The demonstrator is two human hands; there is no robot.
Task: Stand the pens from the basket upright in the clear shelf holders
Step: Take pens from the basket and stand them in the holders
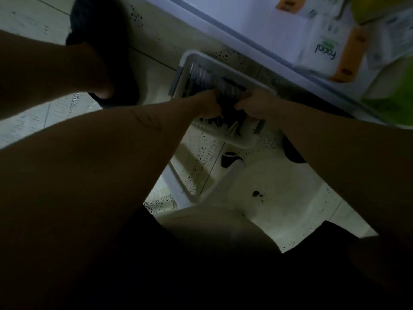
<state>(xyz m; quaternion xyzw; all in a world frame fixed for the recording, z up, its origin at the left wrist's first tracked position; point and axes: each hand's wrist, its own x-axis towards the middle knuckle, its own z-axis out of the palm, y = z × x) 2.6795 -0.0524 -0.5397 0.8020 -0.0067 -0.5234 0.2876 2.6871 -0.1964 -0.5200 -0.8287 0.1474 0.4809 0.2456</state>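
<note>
Although the view is dim and blurred, both arms can be seen reaching down to a white basket (199, 58) on the speckled tiled floor (279, 198). The left hand (209, 105) and right hand (254, 104) sit close together over the basket's middle. Each has its fingers curled round a dark bunch of pens (228, 109) held between them. More pens lie in the basket beyond the hands, and a few ends show on the near side beneath them. Individual pens cannot be counted. Beyond the right hand runs a pale shelf (257, 25) carrying tissue packs (324, 50) marked "Facial". Beyond the left hand, well apart, stands a black shoe (105, 32).
</note>
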